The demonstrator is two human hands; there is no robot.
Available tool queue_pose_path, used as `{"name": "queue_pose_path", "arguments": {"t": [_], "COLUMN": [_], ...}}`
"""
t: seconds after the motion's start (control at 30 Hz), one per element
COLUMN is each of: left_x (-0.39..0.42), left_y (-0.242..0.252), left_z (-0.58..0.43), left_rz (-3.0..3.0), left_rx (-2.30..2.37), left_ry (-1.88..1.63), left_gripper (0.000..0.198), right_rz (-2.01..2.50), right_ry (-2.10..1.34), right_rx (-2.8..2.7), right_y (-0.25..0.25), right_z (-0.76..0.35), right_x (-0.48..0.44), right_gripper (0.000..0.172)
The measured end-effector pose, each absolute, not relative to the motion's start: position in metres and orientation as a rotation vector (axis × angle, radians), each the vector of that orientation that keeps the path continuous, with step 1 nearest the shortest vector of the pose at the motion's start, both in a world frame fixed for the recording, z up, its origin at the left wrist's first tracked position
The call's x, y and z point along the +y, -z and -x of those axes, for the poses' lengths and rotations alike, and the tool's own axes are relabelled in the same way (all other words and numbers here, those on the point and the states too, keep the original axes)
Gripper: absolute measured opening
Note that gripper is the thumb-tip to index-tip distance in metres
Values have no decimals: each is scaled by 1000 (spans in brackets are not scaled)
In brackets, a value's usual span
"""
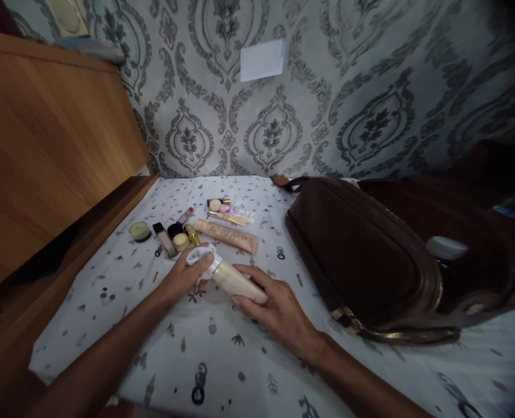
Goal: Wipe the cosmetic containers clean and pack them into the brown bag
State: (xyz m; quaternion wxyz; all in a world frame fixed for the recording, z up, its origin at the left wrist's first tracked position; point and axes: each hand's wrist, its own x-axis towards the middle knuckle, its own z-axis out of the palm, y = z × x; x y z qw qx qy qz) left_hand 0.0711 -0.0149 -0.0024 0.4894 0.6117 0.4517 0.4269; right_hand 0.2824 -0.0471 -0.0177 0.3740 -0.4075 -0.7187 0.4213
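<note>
My right hand [272, 302] is wrapped round the lower part of a cream-coloured bottle [235, 280], which is tilted with its white top toward the upper left. Pinched in my left hand [185, 274] is a white cloth or tissue [200, 253], pressed against the bottle's top. Just beyond my hands lie a peach tube [226, 234], a thinner beige tube [229, 218], a gold-capped item [191, 234], a small jar with a cream-coloured lid [180, 241] and a rectangular bottle with a black cap [164, 240]. A round green jar [140, 231] stands farther left.
An open dark brown leather bag [357, 249] occupies the right side of the patterned white sheet [213, 360]; a white-lidded container [446, 248] shows inside it. Wooden furniture [57, 128] borders the left. Behind is a patterned wall [274, 133] with a white paper [262, 60].
</note>
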Motion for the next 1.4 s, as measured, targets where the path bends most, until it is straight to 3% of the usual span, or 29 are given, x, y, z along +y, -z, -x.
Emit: {"name": "queue_pose_path", "arguments": {"t": [0.37, 0.57, 0.7, 0.87, 0.97, 1.07, 1.23, 1.4], "left_x": [-16, -20, -21, -21, -21, -22, -22, -21], "left_y": [2, -10, -9, -7, -8, -10, -9, -7], "left_z": [-63, -68, -64, -60, -60, -62, -66, -65], "left_rz": [-1457, -1554, -1477, -1568, -1615, -1604, -1538, -1553], "left_rx": [1159, 1138, 1089, 1001, 1001, 1033, 1124, 1126], "left_ry": [-966, -903, -907, -951, -949, -953, -939, -952], "left_gripper": [77, 59, 51, 48, 48, 48, 50, 50], "right_rz": [1103, 1067, 1032, 892, 866, 905, 978, 918], "right_ry": [-1309, -1431, -1815, -2205, -2339, -2233, -1606, -1448], "right_rx": [-1587, -1490, -1198, -709, -585, -714, -1291, -1577], "right_y": [9, 10, 4, 2, 2, 0, -5, -6], "right_z": [-278, -277, -280, -288, -289, -289, -290, -290], "right_x": [-45, -45, -43, -34, -31, -32, -39, -41], "right_gripper": [44, 43, 53, 25, 22, 28, 47, 45]}}
